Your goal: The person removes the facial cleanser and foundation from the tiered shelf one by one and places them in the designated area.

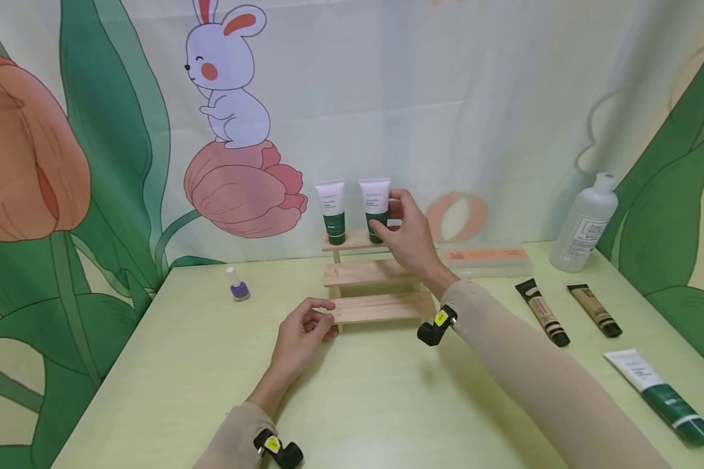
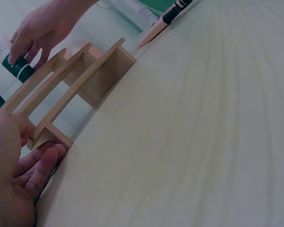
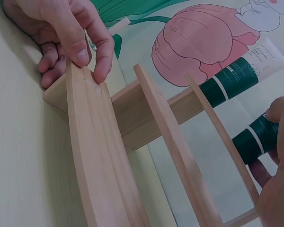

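Note:
A three-step wooden display rack (image 1: pixel 381 307) stands on the table. My left hand (image 1: pixel 302 335) grips the left end of its lowest step, thumb and fingers at the corner. On the top step, my right hand (image 1: pixel 410 238) holds a small green-and-white squeeze tube (image 1: pixel 375 198) upright, cap down, between thumb and fingers. A matching squeeze tube (image 1: pixel 331 212) stands to its left on the same step, untouched. In the right wrist view the held tube's green cap end (image 3: pixel 248 144) is right at the top step's edge. The lower two steps carry nothing.
Left of the rack stands a purple nail polish bottle (image 1: pixel 239 286). Behind my right arm lies a flat clear box (image 1: pixel 487 260), with a white bottle (image 1: pixel 585 225) beside it. Two brown tubes (image 1: pixel 542 312) and a larger green-and-white tube (image 1: pixel 660 397) lie at the right.

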Available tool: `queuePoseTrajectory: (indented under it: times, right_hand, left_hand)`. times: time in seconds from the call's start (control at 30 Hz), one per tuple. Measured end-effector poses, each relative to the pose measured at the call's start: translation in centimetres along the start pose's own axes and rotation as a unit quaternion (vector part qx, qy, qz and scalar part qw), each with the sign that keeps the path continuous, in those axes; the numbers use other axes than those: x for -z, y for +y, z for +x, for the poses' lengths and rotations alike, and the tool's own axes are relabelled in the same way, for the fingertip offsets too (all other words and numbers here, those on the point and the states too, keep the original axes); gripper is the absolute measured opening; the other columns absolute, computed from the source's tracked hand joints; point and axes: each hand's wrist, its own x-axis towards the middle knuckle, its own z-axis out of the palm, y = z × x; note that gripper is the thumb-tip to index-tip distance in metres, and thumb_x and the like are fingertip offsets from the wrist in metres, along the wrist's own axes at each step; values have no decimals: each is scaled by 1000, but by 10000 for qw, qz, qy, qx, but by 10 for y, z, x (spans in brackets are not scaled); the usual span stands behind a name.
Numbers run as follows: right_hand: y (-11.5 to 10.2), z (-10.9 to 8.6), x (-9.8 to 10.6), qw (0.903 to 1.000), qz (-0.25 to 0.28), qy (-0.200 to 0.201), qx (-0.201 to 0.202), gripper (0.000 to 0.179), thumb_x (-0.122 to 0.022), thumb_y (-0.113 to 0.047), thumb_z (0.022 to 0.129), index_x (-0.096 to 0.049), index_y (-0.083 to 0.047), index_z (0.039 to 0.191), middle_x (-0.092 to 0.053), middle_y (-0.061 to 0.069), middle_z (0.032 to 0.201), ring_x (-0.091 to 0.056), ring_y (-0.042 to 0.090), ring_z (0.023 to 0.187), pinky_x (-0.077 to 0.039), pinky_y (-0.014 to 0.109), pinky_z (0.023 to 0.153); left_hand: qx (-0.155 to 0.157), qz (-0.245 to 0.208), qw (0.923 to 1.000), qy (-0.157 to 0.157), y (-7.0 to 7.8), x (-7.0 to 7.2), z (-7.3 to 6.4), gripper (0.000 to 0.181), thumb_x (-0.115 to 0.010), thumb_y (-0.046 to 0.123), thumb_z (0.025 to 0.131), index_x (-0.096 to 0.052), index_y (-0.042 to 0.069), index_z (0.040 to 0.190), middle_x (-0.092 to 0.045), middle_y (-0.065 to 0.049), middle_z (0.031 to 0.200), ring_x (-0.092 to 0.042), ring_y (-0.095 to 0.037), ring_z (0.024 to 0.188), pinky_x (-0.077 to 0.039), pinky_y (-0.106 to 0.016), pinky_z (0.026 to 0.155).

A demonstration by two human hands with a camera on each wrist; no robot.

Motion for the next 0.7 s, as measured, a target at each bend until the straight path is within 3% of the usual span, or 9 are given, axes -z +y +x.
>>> queuePoseTrajectory:
  times: [0.3,0.7]
  right_hand:
    - [-3,-4,5,9998,100,123,150,54,-78,-7,104,-53,-8,151,-69,15,141,-67,30,120,-62,48,99]
    - [-20,-27,31,9981,446,226,355,52,-74,-2,104,-52,-6,151,-68,16,139,-65,31,115,-57,45,93]
  left_hand:
    - [-9,58,10000,27,0,0,0,16,-70,6,109,-75,10,125,-80,-14,95,-80,-28,86,-69,-29,80]
    - [-11,26,10000,0,0,-1,0,17,-70,7,110,-75,9,126,-80,-16,98,-81,-30,88,-70,-31,82]
